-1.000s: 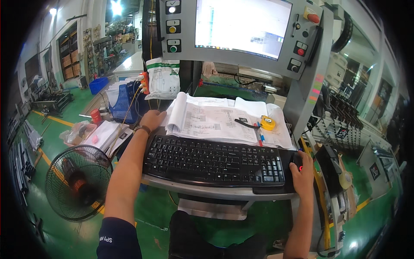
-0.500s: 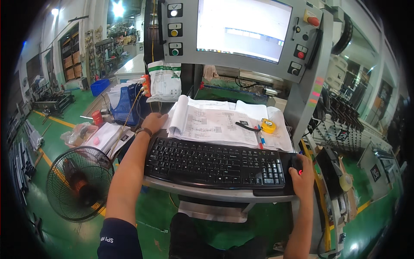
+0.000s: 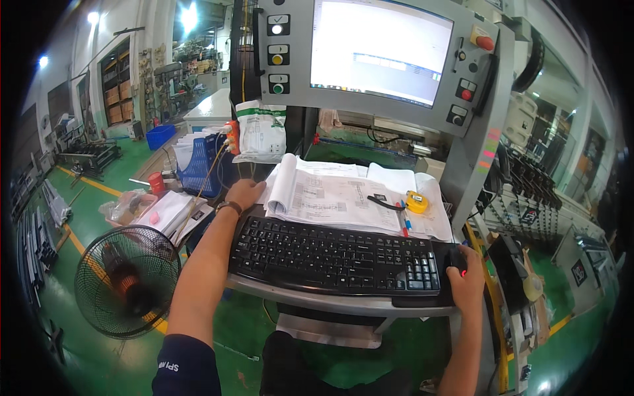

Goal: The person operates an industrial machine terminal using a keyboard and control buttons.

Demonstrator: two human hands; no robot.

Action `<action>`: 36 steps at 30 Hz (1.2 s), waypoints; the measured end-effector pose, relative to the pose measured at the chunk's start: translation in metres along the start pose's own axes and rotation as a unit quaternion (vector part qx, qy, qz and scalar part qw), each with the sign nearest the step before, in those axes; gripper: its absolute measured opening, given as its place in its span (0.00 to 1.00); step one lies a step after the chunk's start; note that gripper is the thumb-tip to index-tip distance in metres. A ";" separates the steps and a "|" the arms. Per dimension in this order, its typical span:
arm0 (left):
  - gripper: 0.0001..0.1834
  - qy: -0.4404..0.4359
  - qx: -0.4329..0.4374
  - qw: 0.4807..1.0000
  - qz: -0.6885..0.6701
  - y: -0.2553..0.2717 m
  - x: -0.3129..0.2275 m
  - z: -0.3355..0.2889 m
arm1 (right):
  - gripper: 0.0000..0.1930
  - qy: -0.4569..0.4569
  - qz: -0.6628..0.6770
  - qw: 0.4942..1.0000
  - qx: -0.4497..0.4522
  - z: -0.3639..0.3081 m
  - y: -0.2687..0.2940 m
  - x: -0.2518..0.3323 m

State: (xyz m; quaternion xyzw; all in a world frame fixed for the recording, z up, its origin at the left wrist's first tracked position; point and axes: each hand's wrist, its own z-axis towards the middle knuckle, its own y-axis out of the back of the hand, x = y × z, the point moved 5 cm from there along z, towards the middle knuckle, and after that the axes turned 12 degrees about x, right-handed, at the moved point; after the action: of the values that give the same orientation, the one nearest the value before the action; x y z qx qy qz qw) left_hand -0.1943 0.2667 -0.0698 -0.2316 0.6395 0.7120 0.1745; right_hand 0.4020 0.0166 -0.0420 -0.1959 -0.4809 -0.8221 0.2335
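Note:
My right hand (image 3: pixel 467 277) is wrapped round a black computer mouse (image 3: pixel 454 258) with a red glow at its side, at the right end of the black keyboard (image 3: pixel 333 256). On the left, my left hand (image 3: pixel 246 193) lies with its fingers extended at the left edge of a stack of printed drawings (image 3: pixel 323 196), just beyond the keyboard's corner. It holds nothing that I can see; its fingertips are partly hidden. The top sheets are rolled back at their left side. A yellow tape measure (image 3: pixel 416 202) with a black strap and several pens (image 3: pixel 405 221) rest on the papers.
A grey control panel with a lit screen (image 3: pixel 380 53) and buttons stands above the desk. A white-green bag (image 3: pixel 261 132) and a blue basket (image 3: pixel 199 165) are at the back left. A black fan (image 3: pixel 127 282) stands near my left forearm. Metal bars (image 3: pixel 33 237) lie far left.
The whole view has shifted slightly, so things sit a little lower and further right. Both hands keep their places, the left by the papers and the right on the mouse.

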 end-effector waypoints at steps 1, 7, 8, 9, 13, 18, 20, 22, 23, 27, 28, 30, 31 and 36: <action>0.34 0.002 -0.003 1.000 0.000 -0.001 0.004 0.001 | 0.27 0.003 -0.008 1.000 0.007 0.000 0.000 0.003; 0.33 -0.012 -0.019 1.000 0.000 -0.002 0.006 0.005 | 0.26 0.003 -0.002 1.000 0.031 0.001 -0.002 0.008; 0.33 -0.011 -0.020 1.000 0.000 -0.002 0.006 0.004 | 0.26 0.003 0.000 0.999 0.034 0.001 -0.002 0.008; 0.33 -0.011 -0.021 1.000 -0.004 -0.002 0.006 0.004 | 0.26 0.004 0.000 0.999 0.035 0.001 -0.002 0.007; 0.32 -0.011 -0.022 1.000 -0.005 -0.001 0.005 0.003 | 0.26 0.015 -0.013 0.999 0.043 0.003 -0.003 0.007; 0.33 -0.002 -0.013 1.000 -0.007 0.000 0.003 0.001 | 0.25 0.011 -0.008 0.999 0.040 0.002 -0.003 0.012; 0.34 0.003 -0.003 1.000 -0.003 0.000 0.003 0.000 | 0.25 0.000 -0.003 0.999 0.045 0.002 -0.003 0.012; 0.34 0.004 -0.001 1.000 -0.001 0.001 0.002 -0.001 | 0.25 0.003 -0.013 0.999 0.047 0.002 -0.003 0.009; 0.34 0.004 -0.001 1.000 -0.001 0.001 0.001 -0.001 | 0.25 0.006 -0.023 0.998 0.050 0.003 -0.003 0.008; 0.34 0.006 0.001 1.000 -0.002 0.001 0.001 -0.001 | 0.25 0.003 -0.027 0.998 0.054 0.002 -0.003 0.009; 0.34 0.005 0.001 1.000 -0.003 0.001 0.001 -0.001 | 0.25 0.003 -0.021 0.998 0.051 0.002 -0.003 0.011; 0.34 0.007 0.002 1.000 -0.004 0.001 0.001 -0.001 | 0.24 0.003 -0.014 0.999 0.047 0.002 -0.003 0.011; 0.34 0.009 0.003 1.000 -0.006 0.000 0.003 -0.001 | 0.24 0.007 -0.008 0.999 0.039 0.002 -0.003 0.010; 0.33 0.007 -0.001 1.000 -0.002 0.000 0.006 0.002 | 0.24 0.005 0.000 1.000 0.022 0.001 -0.001 0.004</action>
State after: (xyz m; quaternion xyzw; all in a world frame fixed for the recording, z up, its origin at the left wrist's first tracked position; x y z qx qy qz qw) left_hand -0.1992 0.2689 -0.0729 -0.2382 0.6392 0.7109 0.1715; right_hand 0.3980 0.0167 -0.0400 -0.1869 -0.4975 -0.8124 0.2399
